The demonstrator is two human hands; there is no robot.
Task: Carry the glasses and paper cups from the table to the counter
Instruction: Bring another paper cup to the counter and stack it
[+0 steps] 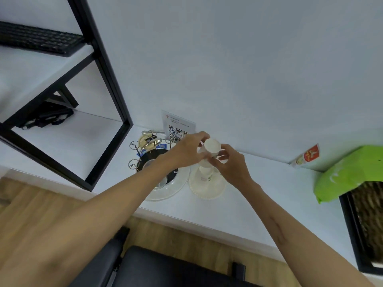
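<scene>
A white paper cup (pixel 211 147) is held bottom-up above the white counter (pixel 269 195). My left hand (pixel 187 151) grips its side from the left and my right hand (pixel 232 164) pinches it from the right. Below them another paper cup (pixel 205 175) stands on a white plate (pixel 207 186). To the left a clear glass plate (pixel 172 189) carries a glass (pixel 149 164), partly hidden by my left forearm.
A metal wire cup rack (pixel 145 145) and a QR code sign (pixel 178 127) stand against the wall. A black-framed shelf (pixel 107 79) is at the left, a green bag (pixel 348 175) and dark basket (pixel 366 224) at the right. A black chair (pixel 165 268) is below.
</scene>
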